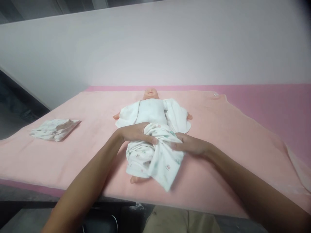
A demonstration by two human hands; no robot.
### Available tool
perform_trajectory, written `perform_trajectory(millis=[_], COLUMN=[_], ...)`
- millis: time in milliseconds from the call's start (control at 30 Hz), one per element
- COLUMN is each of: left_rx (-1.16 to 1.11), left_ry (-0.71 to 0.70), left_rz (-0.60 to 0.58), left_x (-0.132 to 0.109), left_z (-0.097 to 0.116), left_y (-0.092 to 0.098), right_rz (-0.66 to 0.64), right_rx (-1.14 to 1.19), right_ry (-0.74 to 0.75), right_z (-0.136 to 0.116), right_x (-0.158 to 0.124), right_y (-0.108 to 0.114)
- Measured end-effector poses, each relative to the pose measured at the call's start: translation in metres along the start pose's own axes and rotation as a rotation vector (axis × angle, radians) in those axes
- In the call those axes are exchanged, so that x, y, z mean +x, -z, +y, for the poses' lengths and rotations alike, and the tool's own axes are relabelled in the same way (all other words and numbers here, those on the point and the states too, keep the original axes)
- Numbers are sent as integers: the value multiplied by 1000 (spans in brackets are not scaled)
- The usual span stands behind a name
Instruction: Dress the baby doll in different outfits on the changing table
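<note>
A baby doll [151,110] lies on its back, head away from me, in a white top with wide sleeves [173,111]. White printed baby pants [141,158] are bunched around its hips and legs. One foot [137,179] shows below the left pant leg; the other leg's end hangs loose and its foot is hidden. My left hand [138,132] is closed on the waist of the pants, thumb across the front. On the other side my right hand [187,143] grips the same pants, its fingers partly hidden and slightly blurred.
A folded printed cloth [55,129] lies at the left on the pink blanket [97,110]. A pink mat [267,106] shows at the right, and a white panel [155,48] stands behind. The table's front edge runs close to my legs [182,220].
</note>
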State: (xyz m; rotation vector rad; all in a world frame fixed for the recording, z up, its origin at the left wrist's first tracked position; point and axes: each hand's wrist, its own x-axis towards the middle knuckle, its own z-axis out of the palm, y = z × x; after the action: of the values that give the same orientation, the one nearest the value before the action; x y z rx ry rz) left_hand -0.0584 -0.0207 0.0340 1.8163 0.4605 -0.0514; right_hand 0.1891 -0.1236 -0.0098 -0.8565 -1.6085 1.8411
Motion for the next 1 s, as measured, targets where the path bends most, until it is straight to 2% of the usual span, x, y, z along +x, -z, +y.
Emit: perform_trajectory(millis=[67, 133, 200, 333, 467, 533, 633, 700, 733, 800, 867, 933, 1000], left_rx=[-21, -27, -10, 7, -21, -46, -48, -38, -36, -44, -54, -59, -61], left_ry=[-4, 13, 35, 17, -15, -46, -90, -91, -83, -71, -76, -90, -100], left_rz=[0, -28, -84, -183, -160, -140, -151, -155, -154, -164, -224, -256, -218], left_x=[0, 1, 2, 1, 1, 2, 4, 4, 4, 4, 4, 3, 4], left_z=[-1, -1, 1, 6, 2, -2, -6, -5, -3, 0, 3, 4, 2], left_y=[0, -2, -4, -7, -6, -4, -3, -4, -5, -6, -7, -7, -6], right_rz=[-134, -211, -165, -2, -19, -86, -304, -386, -365, -240, -122, -89, -92], right_rx=[-48, -67, -43, 92, 61, 17, 9, 39, 55, 78, 76, 58, 38], right_ry=[-20, -41, -16, 158, 117, 75, 84, 95, 100, 125, 165, 179, 181], right_z=[-3, -4, -3, 3, 3, 2, 3, 5, 5, 6, 6, 6, 5], right_x=[-1, -1, -1, 0, -1, -1, 0, 1, 1, 1, 1, 1, 0], right_y=[-1, 0, 0, -1, -3, -2, -2, -2, -1, -1, 1, 2, 2])
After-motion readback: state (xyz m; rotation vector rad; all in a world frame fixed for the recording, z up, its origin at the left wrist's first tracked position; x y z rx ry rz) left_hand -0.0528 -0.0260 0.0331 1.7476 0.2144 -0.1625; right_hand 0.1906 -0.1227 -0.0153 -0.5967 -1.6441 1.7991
